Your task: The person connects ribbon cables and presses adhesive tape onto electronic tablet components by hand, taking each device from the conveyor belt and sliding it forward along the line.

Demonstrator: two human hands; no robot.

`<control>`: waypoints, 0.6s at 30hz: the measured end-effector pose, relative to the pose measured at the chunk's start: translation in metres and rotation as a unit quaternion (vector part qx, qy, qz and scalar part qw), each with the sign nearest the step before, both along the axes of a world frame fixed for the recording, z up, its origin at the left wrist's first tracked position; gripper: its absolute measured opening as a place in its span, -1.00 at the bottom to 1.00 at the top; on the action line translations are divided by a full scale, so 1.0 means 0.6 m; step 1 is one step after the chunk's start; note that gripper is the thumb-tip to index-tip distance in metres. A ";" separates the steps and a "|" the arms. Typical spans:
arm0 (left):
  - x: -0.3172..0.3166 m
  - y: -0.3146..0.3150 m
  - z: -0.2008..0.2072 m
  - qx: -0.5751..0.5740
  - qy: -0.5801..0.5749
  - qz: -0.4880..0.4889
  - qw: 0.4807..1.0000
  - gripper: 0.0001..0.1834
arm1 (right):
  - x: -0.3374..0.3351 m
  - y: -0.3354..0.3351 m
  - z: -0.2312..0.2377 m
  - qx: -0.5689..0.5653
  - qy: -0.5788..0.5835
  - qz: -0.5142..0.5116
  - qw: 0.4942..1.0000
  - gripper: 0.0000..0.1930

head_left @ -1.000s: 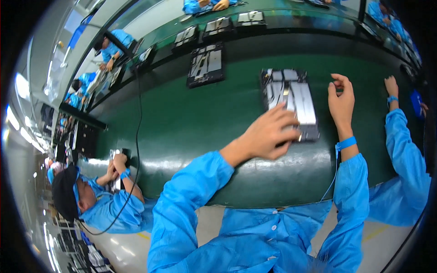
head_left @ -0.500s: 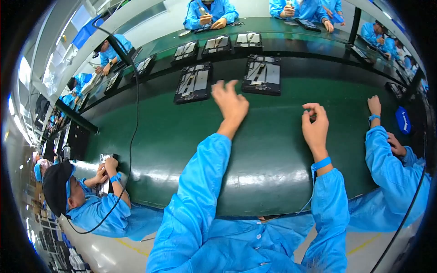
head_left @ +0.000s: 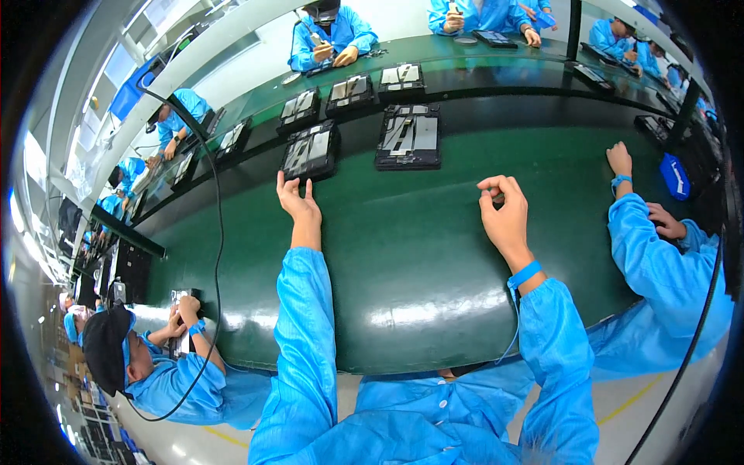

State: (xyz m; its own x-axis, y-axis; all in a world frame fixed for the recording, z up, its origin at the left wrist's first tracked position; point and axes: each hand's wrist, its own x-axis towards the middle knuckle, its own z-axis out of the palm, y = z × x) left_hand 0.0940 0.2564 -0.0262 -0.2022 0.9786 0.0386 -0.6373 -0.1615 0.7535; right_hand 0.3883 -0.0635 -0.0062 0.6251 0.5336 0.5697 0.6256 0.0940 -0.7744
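Observation:
My left hand (head_left: 300, 203) is open, with its fingers apart and nothing in it. Its fingertips are at the near edge of a dark-framed tablet-like device (head_left: 310, 152) with its inside exposed; whether they touch it I cannot tell. A second opened device (head_left: 408, 138), dark-framed with pale panels inside, lies to the right of the first. My right hand (head_left: 505, 217) hovers over the green table further right, nearest to no device. Its thumb and forefinger close in a pinch; anything between them is too small to make out. A blue strap circles the right wrist.
Several similar devices (head_left: 349, 93) lie on a raised shelf along the back. A black cable (head_left: 220, 225) hangs at left. At left a co-worker handles a device (head_left: 184, 301). Another's arm (head_left: 643, 225) rests at right, near a blue object (head_left: 675, 177).
My left hand has moved left, from between the two devices to the near edge of the left one. My right hand stays pinched over the table. The view has shifted slightly.

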 end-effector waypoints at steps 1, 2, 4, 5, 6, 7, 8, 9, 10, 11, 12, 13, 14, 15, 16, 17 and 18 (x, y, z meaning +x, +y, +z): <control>-0.018 0.011 -0.004 -0.005 -0.007 -0.027 1.000 -0.24 | -0.002 0.002 0.000 -0.001 0.005 0.010 1.000 -0.90; -0.033 0.018 -0.010 -0.004 -0.008 -0.027 1.000 -0.24 | -0.005 0.007 -0.003 -0.007 0.009 0.018 1.000 -0.91; -0.051 0.024 -0.018 0.002 0.021 -0.186 0.982 -0.38 | -0.008 0.011 -0.004 -0.005 -0.003 0.021 1.000 -0.91; -0.048 0.029 -0.016 0.024 0.088 -0.181 0.979 -0.50 | -0.007 0.007 -0.004 -0.004 -0.013 0.024 1.000 -0.92; -0.046 0.025 -0.022 0.027 0.085 -0.182 0.979 -0.50 | -0.006 0.003 -0.005 -0.002 -0.018 0.023 1.000 -0.92; -0.039 0.017 -0.025 0.050 0.119 -0.149 0.980 -0.55 | -0.002 0.005 -0.010 -0.010 -0.011 0.017 1.000 -0.92; -0.038 0.012 -0.028 0.074 0.153 -0.114 0.979 -0.58 | -0.002 0.008 -0.013 -0.016 -0.003 0.013 1.000 -0.92; -0.040 0.008 -0.029 0.052 0.178 -0.058 0.981 -0.69 | -0.002 0.011 -0.015 -0.013 -0.004 0.008 1.000 -0.91; -0.045 -0.007 -0.031 0.054 0.174 -0.054 0.982 -0.69 | -0.003 0.015 -0.022 -0.011 -0.008 0.011 1.000 -0.91; -0.040 -0.030 -0.031 0.064 0.220 -0.014 0.973 -0.73 | 0.003 0.012 -0.025 -0.013 -0.002 0.006 1.000 -0.91; -0.046 -0.054 -0.030 0.073 0.266 0.029 0.961 -0.77 | 0.007 0.011 -0.029 -0.014 0.005 0.004 1.000 -0.91; -0.068 -0.085 -0.021 0.086 0.276 0.014 0.957 -0.78 | 0.003 0.013 -0.031 -0.008 0.000 0.004 1.000 -0.91; -0.090 -0.121 -0.010 0.098 0.287 -0.001 0.953 -0.80 | 0.000 0.015 -0.030 -0.006 -0.003 0.008 1.000 -0.91; -0.102 -0.157 -0.004 0.098 0.296 -0.018 0.950 -0.80 | 0.003 0.009 -0.029 -0.004 0.001 0.003 1.000 -0.92; -0.114 -0.199 0.010 0.082 0.286 -0.031 0.954 -0.81 | 0.006 0.004 -0.024 0.000 0.006 0.000 1.000 -0.92; -0.138 -0.242 0.031 0.057 0.341 -0.044 0.937 -0.84 | 0.009 0.001 -0.019 0.000 0.008 0.000 1.000 -0.92; -0.160 -0.287 0.055 0.021 0.381 -0.046 0.923 -0.86 | 0.007 -0.001 -0.015 0.003 -0.005 0.002 1.000 -0.92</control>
State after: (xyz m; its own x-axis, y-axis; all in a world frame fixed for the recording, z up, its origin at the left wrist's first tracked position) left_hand -0.0018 0.0842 0.0070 -0.0170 0.9845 0.1743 0.0625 -0.1729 0.9829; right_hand 0.3923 -0.0643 -0.0150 0.6166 0.5323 0.5800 0.6337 0.1016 -0.7669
